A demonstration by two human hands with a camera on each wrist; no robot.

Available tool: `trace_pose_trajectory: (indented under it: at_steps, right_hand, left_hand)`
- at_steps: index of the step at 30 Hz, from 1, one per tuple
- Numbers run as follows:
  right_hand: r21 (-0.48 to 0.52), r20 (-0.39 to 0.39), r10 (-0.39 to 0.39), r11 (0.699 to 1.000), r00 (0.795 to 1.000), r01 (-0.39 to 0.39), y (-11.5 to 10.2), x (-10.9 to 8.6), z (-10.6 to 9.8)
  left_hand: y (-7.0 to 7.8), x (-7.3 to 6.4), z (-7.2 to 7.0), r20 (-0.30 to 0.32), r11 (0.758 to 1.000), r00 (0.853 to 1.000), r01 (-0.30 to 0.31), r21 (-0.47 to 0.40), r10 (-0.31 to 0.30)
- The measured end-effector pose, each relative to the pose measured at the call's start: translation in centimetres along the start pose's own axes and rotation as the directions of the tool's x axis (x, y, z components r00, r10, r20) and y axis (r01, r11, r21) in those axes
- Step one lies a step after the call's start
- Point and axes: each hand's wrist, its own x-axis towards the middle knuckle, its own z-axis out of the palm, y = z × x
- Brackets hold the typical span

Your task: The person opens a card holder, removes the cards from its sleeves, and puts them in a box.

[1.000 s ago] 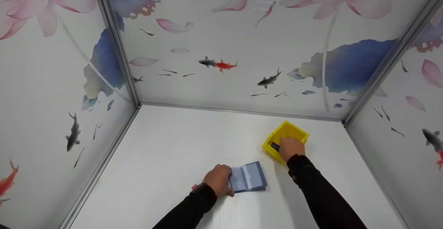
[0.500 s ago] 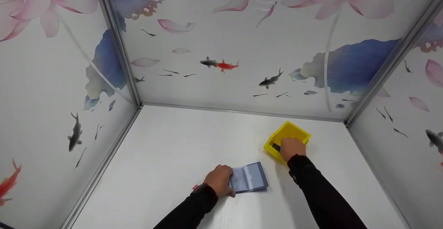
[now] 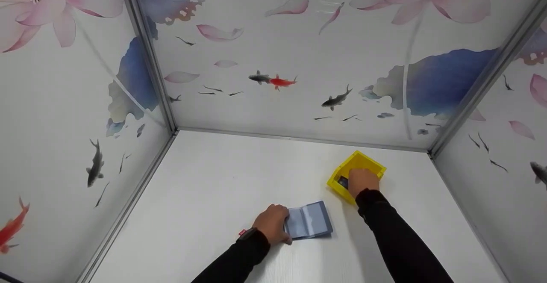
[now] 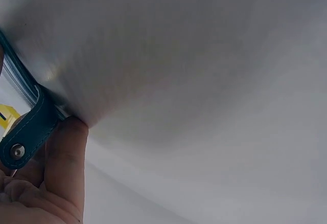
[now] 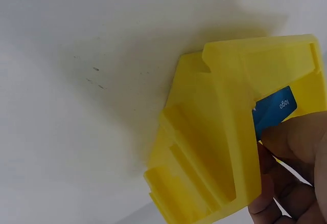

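A blue card holder [image 3: 315,219] lies spread on the white table, its clear sleeves showing. My left hand [image 3: 270,225] grips its left edge, thumb at the near corner. In the left wrist view, a teal strap [image 4: 31,124] with a metal snap sticks out by the fingers [image 4: 66,157]. My right hand [image 3: 363,181] reaches into a yellow bin [image 3: 359,158] at the far right. Seen from the right wrist, thumb and fingers pinch the corner of a blue card [image 5: 276,106] printed "logo", inside the bin. The palm side of the right hand is mostly hidden.
White panels with painted lotus flowers and fish enclose the table [image 3: 222,167] at the back, left and right. Grey metal rails [image 3: 299,138] run along their lower edges. The bin stands near the back right corner.
The card in the bin has tilted slightly beside the right hand. The left hand and card holder keep their place; the head view has drifted a little.
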Motion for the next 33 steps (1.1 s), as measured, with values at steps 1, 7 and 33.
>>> trace_pose_trajectory:
  at_steps: [1, 7, 33]
  right_hand:
    - [-0.007, 0.01, 0.002, 1.0, 1.0, -0.002, 0.0, 0.0, 0.0]
    - [-0.01, 0.035, 0.031, 0.999, 0.999, -0.031, -0.2, -0.3, -0.4]
    - [0.377, -0.034, -0.031, 0.925, 0.999, 0.042, -7.8, -4.6, -2.5]
  left_hand:
    - [0.0, 0.0, 0.0, 0.001, 1.0, 1.0, 0.0, 0.002, 0.0]
    - [0.4, -0.1, -0.5, 0.011, 1.0, 1.0, 0.01, 0.002, -0.01]
    - [0.6, -0.3, -1.0, 0.03, 1.0, 1.0, 0.01, -0.005, -0.009]
